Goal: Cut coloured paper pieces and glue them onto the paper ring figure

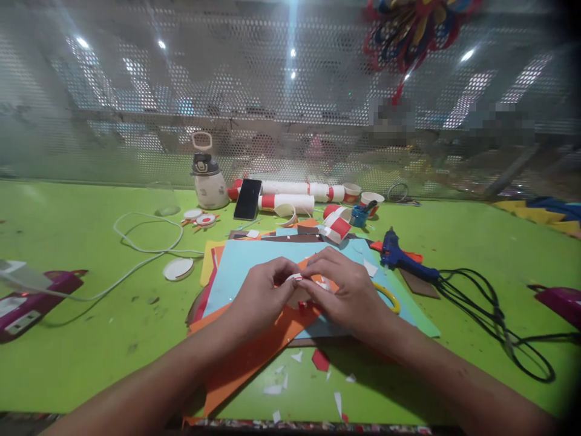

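Observation:
My left hand (267, 287) and my right hand (342, 287) meet over the stack of coloured paper. Between their pinched fingertips is a small white paper piece (296, 277), mostly covered by the fingers; its full shape cannot be made out. A bit of red shows just below it. Beneath the hands lie an orange paper sheet (258, 357) and a light blue sheet (240, 260). By my right wrist, a yellow scissors handle (389, 298) sticks out from under the hand. White paper scraps (273, 389) and a red paper piece (321, 360) are scattered near the table's front edge.
A blue glue gun (408, 260) with a looped black cable rests at right. Behind the papers stand white-and-red paper tubes (290, 203), a phone (247, 198) and a bottle (210, 184). A white cable (149, 257) runs to a purple power strip (31, 306) at left.

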A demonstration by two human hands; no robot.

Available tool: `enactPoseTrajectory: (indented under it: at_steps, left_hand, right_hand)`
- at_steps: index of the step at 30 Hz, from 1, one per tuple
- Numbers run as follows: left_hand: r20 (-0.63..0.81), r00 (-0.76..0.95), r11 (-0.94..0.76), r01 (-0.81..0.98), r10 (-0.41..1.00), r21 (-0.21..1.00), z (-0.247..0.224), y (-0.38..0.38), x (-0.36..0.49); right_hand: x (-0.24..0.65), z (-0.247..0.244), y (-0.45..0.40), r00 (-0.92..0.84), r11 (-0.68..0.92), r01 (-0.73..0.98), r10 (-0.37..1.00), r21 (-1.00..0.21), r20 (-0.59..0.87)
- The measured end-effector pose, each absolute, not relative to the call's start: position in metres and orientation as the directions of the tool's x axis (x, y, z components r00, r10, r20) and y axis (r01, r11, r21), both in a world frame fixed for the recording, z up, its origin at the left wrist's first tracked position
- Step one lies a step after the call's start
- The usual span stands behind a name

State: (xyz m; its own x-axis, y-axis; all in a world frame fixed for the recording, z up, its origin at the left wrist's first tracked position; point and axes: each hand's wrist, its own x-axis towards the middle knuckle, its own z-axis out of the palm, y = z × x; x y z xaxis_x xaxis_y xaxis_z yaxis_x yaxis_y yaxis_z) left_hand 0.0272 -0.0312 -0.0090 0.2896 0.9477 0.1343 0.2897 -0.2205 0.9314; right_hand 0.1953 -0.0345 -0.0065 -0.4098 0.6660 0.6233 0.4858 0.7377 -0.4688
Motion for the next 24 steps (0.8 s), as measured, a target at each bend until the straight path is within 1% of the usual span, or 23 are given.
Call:
enactPoseTrajectory:
  at_steps: [3,7,10,13,15,18,21,24]
  left_hand:
    - [0.136,0.300,-0.227,0.294,0.944,0.928,-0.010,-0.033,0.027]
    - [0.128,0.297,-0.219,0.297,0.946,0.929,-0.010,-0.034,0.027]
    - [0.139,0.305,-0.238,0.317,0.942,0.918,-0.010,-0.035,0.028]
    - [0.140,0.307,-0.248,0.346,0.941,0.905,-0.010,-0.036,0.028]
    - [0.137,0.310,-0.247,0.352,0.941,0.903,-0.011,-0.036,0.028]
    - [0.123,0.329,-0.232,0.318,0.936,0.919,-0.012,-0.037,0.028]
    - [0.100,0.339,-0.206,0.294,0.936,0.933,-0.012,-0.037,0.029]
    - [0.096,0.326,-0.207,0.325,0.940,0.923,-0.012,-0.036,0.029]
  right_hand:
    - [0.194,-0.005,-0.035,-0.359,0.679,0.447,0.732,-0.582,0.578]
    - [0.192,-0.001,-0.036,-0.274,0.524,0.426,0.852,-0.738,0.447]
    - [0.190,0.004,-0.037,-0.225,0.357,0.385,0.931,-0.851,0.288]
    - [0.189,0.007,-0.037,-0.230,0.159,0.265,0.968,-0.951,0.098]
    - [0.189,0.008,-0.037,-0.254,0.053,0.169,0.967,-0.984,0.008]
    - [0.189,0.006,-0.036,-0.274,-0.064,0.070,0.958,-0.996,-0.080]
    - [0.189,0.004,-0.035,-0.288,-0.135,0.018,0.948,-0.991,-0.134]
    - [0.189,0.003,-0.035,-0.304,-0.170,-0.019,0.940,-0.985,-0.156]
